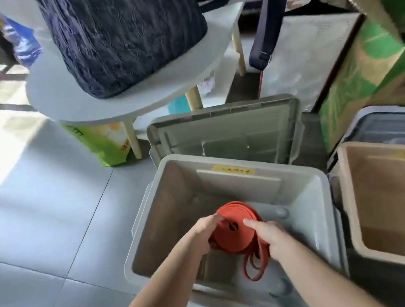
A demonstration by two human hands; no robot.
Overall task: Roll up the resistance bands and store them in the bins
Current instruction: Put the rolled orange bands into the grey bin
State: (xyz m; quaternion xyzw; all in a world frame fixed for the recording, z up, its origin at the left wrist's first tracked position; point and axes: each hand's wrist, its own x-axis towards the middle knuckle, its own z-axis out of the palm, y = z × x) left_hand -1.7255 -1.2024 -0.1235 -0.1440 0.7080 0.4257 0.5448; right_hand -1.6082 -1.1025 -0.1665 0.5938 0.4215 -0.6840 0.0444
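Both hands are holding the coiled orange resistance band (234,231) above the open grey bin (167,208), roughly over its middle. The left hand (203,232) is curling round the coil's left edge. The right hand (270,236) is gripping the right edge, where loose loops are dangling toward the bin's floor. The coil's flat face is tilting toward the camera, so the drop is probably straight down. The coil is hiding the fingertips behind it, and blur is softening the loose loops.
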